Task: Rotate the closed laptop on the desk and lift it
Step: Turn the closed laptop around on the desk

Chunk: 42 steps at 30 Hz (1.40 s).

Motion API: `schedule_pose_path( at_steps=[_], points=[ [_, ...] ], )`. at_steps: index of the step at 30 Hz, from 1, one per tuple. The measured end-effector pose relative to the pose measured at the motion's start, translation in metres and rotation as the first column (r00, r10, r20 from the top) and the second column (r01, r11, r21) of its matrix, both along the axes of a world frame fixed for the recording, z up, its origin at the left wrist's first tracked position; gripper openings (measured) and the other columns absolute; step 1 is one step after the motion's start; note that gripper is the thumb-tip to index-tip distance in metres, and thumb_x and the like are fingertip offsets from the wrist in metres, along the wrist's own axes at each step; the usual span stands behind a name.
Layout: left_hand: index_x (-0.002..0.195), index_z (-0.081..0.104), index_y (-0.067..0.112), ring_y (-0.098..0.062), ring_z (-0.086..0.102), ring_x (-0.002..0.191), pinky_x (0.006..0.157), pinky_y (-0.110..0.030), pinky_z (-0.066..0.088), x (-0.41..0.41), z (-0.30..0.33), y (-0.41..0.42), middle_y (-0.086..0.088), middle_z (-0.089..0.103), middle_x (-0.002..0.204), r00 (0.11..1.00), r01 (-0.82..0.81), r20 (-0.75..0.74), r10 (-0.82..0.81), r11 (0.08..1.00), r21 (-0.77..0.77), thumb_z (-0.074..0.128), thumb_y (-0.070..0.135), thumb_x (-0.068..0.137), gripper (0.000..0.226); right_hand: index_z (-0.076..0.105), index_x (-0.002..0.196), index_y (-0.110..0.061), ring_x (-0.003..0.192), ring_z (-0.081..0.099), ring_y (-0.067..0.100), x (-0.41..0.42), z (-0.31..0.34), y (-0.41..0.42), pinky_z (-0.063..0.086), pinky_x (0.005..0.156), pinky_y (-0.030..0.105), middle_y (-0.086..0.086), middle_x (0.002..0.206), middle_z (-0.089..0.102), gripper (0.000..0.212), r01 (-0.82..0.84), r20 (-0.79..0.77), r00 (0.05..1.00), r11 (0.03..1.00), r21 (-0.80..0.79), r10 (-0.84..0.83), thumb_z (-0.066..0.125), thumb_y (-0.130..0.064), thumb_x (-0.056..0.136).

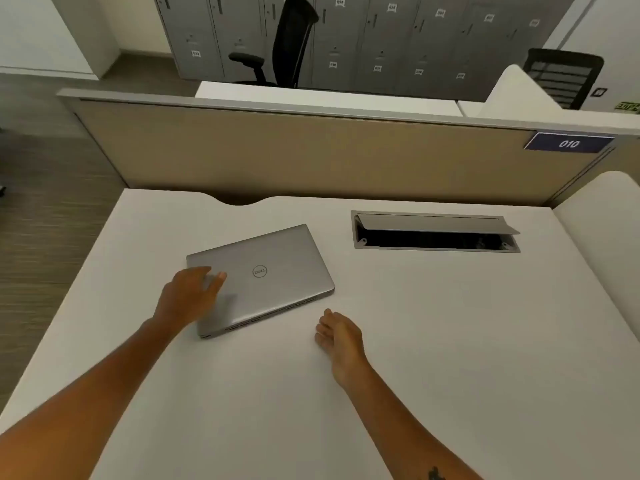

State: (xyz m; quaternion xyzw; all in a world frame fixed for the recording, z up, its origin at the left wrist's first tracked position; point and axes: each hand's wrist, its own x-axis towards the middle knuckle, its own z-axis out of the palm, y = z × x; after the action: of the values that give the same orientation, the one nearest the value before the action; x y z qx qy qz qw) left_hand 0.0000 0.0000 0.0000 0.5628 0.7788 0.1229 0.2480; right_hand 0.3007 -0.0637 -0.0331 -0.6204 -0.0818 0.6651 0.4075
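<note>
A closed silver laptop [266,278] lies flat and skewed on the white desk [450,341], left of an open cable hatch [434,233]. The left hand [188,294] reaches over the laptop's near left corner, its grip spread open, fingers over the lid; contact cannot be told. The right hand [341,337] sits near the laptop's near right corner, apart from it, fingers loosely curled, grip open and empty.

The left hand [188,296] covers the near-left corner of the laptop [266,275], so contact there cannot be judged. Both forearms are cut by the lower edge. Inside the open cable box [434,233] all is dark. The locker labels [195,53] are too small to read.
</note>
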Motion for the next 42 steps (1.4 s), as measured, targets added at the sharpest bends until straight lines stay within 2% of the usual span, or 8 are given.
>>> schedule_pose_path(
  at_steps=[4,11,14,21,25,33,37,42],
  points=[
    [0.158,0.05,0.01,-0.038,0.048,0.153,0.124,-0.054,0.036,0.003,-0.001,0.028,-0.015,0.052,0.165,0.999,0.039,0.006,-0.038,0.997,-0.067,0.057,0.059,0.101,0.075,0.073,0.104,-0.007,0.099,0.066,0.023,-0.006,-0.01,0.01,0.056,0.113,0.046,0.011,0.105,0.068,0.007,0.063,-0.045,0.997,0.998,0.001,-0.062,0.069,-0.004,0.099],
    [0.153,0.05,-0.001,-0.047,0.052,0.146,0.122,-0.056,0.039,0.001,-0.024,0.075,-0.026,0.056,0.157,0.988,0.132,-0.061,-0.139,0.985,-0.111,0.059,0.054,0.102,0.076,0.065,0.142,0.0,0.12,0.071,0.026,-0.02,-0.018,0.026,0.054,0.116,0.044,0.02,0.136,0.072,0.045,0.131,-0.143,0.981,0.991,-0.028,-0.134,0.074,-0.006,0.098],
    [0.152,0.051,0.001,-0.048,0.055,0.141,0.121,-0.06,0.043,-0.01,-0.04,0.087,-0.027,0.059,0.154,0.983,0.154,-0.079,-0.166,0.978,-0.144,0.054,0.066,0.099,0.085,0.065,0.143,-0.003,0.131,0.067,0.028,-0.025,-0.021,0.029,0.05,0.12,0.046,0.015,0.138,0.071,0.041,0.116,-0.173,0.978,0.993,-0.027,-0.119,0.068,-0.009,0.103],
    [0.148,0.055,0.005,-0.049,0.051,0.141,0.116,-0.061,0.047,-0.012,-0.039,0.091,-0.027,0.057,0.149,0.98,0.162,-0.088,-0.181,0.969,-0.186,0.052,0.077,0.092,0.092,0.074,0.118,-0.003,0.121,0.069,0.03,-0.024,-0.02,0.041,0.056,0.11,0.044,0.016,0.12,0.07,0.027,0.175,-0.25,0.951,0.983,-0.055,-0.184,0.076,-0.022,0.099],
    [0.144,0.062,0.003,-0.048,0.056,0.137,0.115,-0.059,0.048,-0.015,-0.04,0.077,-0.028,0.063,0.142,0.99,0.118,-0.054,-0.129,0.977,-0.179,0.052,0.072,0.097,0.084,0.074,0.128,-0.006,0.13,0.066,0.032,-0.02,-0.022,0.048,0.057,0.107,0.045,0.015,0.121,0.07,0.042,0.191,-0.206,0.958,0.98,-0.052,-0.197,0.077,-0.034,0.096],
    [0.109,0.077,0.006,-0.039,0.071,0.1,0.09,-0.047,0.056,-0.008,-0.042,0.0,-0.014,0.074,0.097,0.995,0.012,0.099,-0.001,0.994,-0.11,0.044,0.086,0.088,0.09,0.072,0.128,-0.007,0.121,0.069,0.027,-0.002,-0.007,0.063,0.053,0.114,0.05,0.012,0.122,0.073,0.051,0.19,-0.209,0.958,0.981,-0.043,-0.195,0.07,-0.046,0.096],
    [0.065,0.058,0.013,-0.023,0.057,0.062,0.062,-0.036,0.04,0.012,-0.038,-0.045,0.0,0.056,0.061,0.976,-0.049,0.211,0.06,0.997,-0.055,0.049,0.074,0.092,0.067,0.069,0.123,-0.007,0.111,0.069,0.024,0.007,0.004,0.07,0.053,0.112,0.046,0.01,0.12,0.072,0.051,0.157,-0.216,0.961,0.985,-0.075,-0.17,0.065,-0.05,0.097],
    [0.062,0.032,0.02,-0.014,0.031,0.052,0.059,-0.033,0.027,0.035,-0.042,-0.084,0.004,0.032,0.055,0.953,-0.037,0.301,0.04,0.999,-0.014,0.055,0.059,0.102,0.06,0.065,0.122,-0.007,0.105,0.067,0.022,0.016,0.012,0.075,0.052,0.105,0.042,0.009,0.118,0.07,0.051,0.081,-0.179,0.98,0.996,-0.04,-0.087,0.062,-0.053,0.099]
  ],
)
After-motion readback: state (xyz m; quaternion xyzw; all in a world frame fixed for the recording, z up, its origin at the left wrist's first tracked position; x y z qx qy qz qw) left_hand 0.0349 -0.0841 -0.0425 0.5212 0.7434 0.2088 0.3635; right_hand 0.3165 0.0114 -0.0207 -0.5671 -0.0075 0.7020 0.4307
